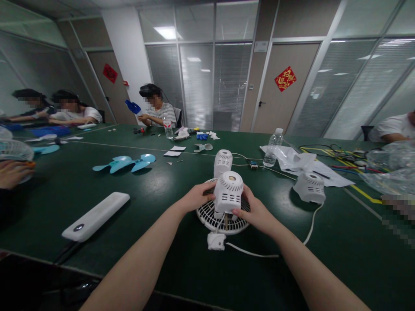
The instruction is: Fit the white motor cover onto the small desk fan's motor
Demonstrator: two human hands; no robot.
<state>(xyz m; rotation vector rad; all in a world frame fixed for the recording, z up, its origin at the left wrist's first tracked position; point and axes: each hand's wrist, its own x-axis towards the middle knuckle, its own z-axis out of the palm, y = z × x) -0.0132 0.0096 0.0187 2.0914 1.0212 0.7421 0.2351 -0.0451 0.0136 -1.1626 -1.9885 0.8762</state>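
Observation:
A white fan motor housing (228, 192) with slotted vents stands over a round white fan grille (207, 218) on the green table. My left hand (201, 196) grips its left side, thumb toward the front. On the opposite side my right hand (254, 211) holds it, with the thumb at the lower front edge. Just below the grille lies a small white box-like part (215, 242), and a white cable runs from near it to the right. Right behind stands a second white motor housing (223, 160). The undersides of the held housing are hidden.
Light blue fan blades (125, 164) and a long white power bank (97, 216) lie to the left. Rightward are another motor housing (309, 188), a water bottle (274, 147), plastic wrapping (394, 162) and wires. Several people sit around the table (155, 237); a co-worker's hand (14, 172) shows at far left.

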